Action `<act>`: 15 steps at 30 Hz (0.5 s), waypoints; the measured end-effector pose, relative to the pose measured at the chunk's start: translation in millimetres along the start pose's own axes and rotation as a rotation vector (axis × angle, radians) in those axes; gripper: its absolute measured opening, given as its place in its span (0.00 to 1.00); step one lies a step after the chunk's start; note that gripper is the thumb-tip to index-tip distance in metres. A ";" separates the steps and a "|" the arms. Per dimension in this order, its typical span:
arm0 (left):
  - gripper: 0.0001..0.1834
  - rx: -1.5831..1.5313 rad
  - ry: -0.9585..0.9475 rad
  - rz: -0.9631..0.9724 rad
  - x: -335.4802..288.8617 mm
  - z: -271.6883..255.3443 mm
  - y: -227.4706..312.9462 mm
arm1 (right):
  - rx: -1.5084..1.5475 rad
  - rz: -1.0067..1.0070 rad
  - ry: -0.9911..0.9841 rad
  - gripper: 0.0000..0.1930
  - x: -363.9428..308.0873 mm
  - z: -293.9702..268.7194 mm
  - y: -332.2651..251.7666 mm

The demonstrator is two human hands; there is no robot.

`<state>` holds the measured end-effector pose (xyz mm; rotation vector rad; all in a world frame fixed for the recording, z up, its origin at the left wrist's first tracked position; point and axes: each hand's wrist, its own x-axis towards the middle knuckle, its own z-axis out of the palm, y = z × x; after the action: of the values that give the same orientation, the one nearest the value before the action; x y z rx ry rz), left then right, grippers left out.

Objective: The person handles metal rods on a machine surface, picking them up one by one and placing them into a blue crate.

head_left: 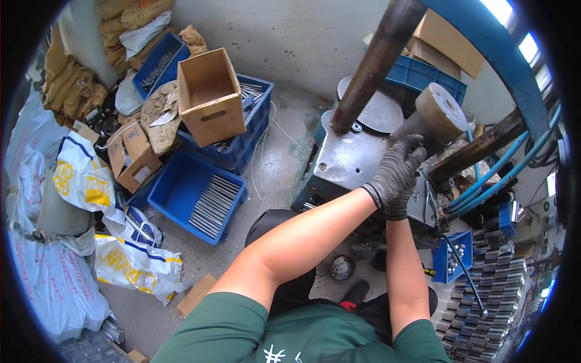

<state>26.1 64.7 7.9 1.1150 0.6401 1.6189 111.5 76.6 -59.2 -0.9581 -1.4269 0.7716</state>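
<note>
My left hand [396, 166], in a dark grey knit glove, is over the grey metal block [345, 163] of a machine. Its fingers are bent beside the lower part of a thick metal cylinder [443, 114] with a wide, round, pale end. What lies inside the fingers is hidden. My right hand [400, 204], gloved alike, is just below and partly behind the left one; its fingers are mostly covered. A thick dark column [378, 66] rises left of the cylinder. Behind the column a flat round metal disc [381, 112] rests at the machine's far side.
Left of me a blue crate [175, 178] holds a row of metal rods. An open cardboard box [212, 100] tops stacked blue crates. Plastic sacks [139, 263] crowd the left. At right are blue hoses [496, 169], a small blue bin [451, 266] and stacked metal cylinders [484, 308].
</note>
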 end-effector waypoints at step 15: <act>0.17 0.164 0.267 -0.234 20.2 -31.3 -80.1 | 0.330 0.942 -0.023 0.12 29.7 -34.3 14.0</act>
<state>32.5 114.0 -65.2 0.9068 1.0552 1.5435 148.0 106.6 -55.3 -1.3527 -0.7652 1.6456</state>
